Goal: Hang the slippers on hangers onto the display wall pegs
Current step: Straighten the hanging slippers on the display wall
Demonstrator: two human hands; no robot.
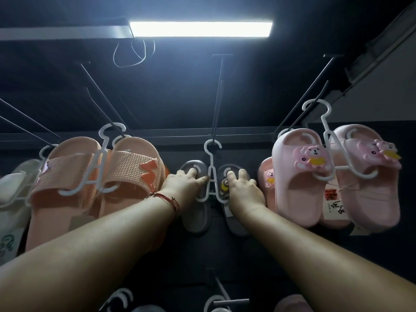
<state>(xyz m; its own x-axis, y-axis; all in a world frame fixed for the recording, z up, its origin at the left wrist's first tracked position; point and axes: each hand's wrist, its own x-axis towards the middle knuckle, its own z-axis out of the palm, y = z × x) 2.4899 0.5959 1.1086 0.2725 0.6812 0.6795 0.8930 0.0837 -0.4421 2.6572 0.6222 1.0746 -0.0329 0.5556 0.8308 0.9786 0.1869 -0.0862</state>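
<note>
While both hands grip — left hand (188, 180) | right hand (244, 188) | grey slippers (195, 218) between, hanger (211, 174) hooked on peg (217, 97).

Grey slippers (195, 212) on a white hanger (211, 176), peach mesh-textured slippers (94, 183) with an orange zigzag patch, pale pink slippers (315, 183) with pink-and-yellow bear charms, red string bracelet (173, 201), black display wall (202, 109), black pegs (217, 97)

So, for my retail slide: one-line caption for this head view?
Both hands, left hand and right hand, hold grey slippers on a white hanger hooked over a peg.
</note>
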